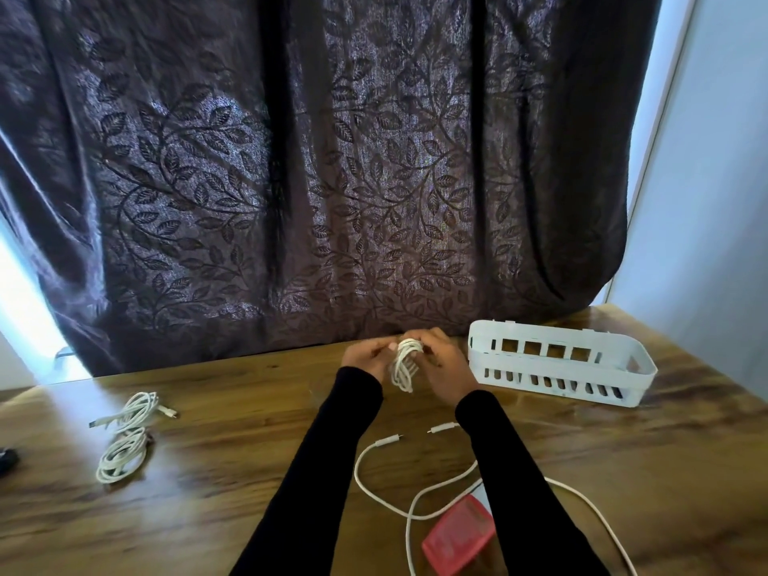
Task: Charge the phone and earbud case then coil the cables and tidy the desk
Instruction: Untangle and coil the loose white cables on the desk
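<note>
white cable bundle [405, 365] sits gripped between left hand [365, 359] and right hand [446, 367], fingers curled round it; best keep loops even and snug while wrapping the tail.

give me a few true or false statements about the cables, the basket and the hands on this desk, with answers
1. Both hands, left hand and right hand, hold a coiled white cable. True.
2. The white basket holds coiled cables. False: no cables show inside it.
3. Two coiled cables lie on the desk's left part. True.
4. The pink case sits inside the basket. False: it lies on the desk near the person.
5. A loose cable lies uncoiled on the desk. True.
</note>
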